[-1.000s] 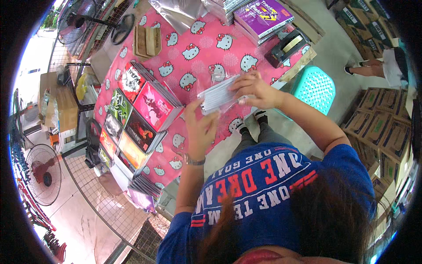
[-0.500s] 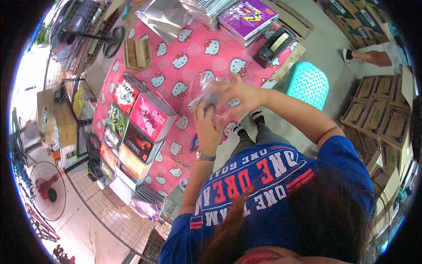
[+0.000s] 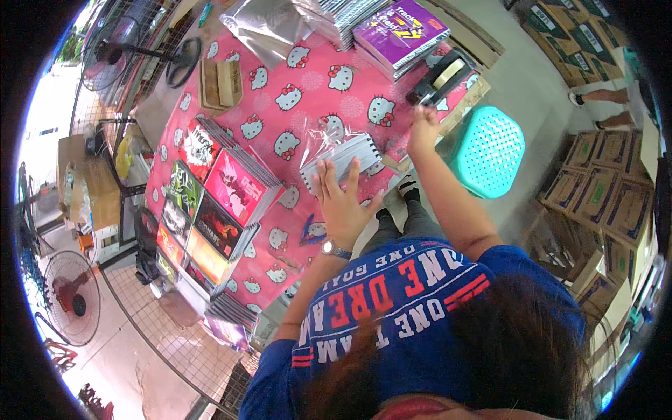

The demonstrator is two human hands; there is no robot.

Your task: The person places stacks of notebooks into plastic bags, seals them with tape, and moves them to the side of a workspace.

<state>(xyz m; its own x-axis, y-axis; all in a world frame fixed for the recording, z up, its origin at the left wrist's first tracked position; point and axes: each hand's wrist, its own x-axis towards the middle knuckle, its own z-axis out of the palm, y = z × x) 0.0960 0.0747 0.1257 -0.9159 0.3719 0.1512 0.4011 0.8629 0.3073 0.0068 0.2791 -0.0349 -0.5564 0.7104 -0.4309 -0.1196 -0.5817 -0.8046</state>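
A spiral notebook with white pages showing lies on the pink patterned tablecloth, partly inside a clear plastic wrapper that sticks up beyond it. My left hand rests on its near side, fingers spread and flat, pressing the plastic against it. To the right, my right hand is at the near end of the black tape dispenser, which carries a roll of clear tape. Its fingers are pressed together there; whatever is between them is too small to make out.
Stacks of colourful notebooks stand on the table's left. Purple notebooks, clear plastic sheets and a wooden box sit along the far side. A turquoise stool stands at right, before stacked cartons. A person's legs show beyond.
My right hand has left the notebook and moved right to the tape dispenser, its fingers closing. My left hand has flattened over the notebook, which is now more exposed to view.
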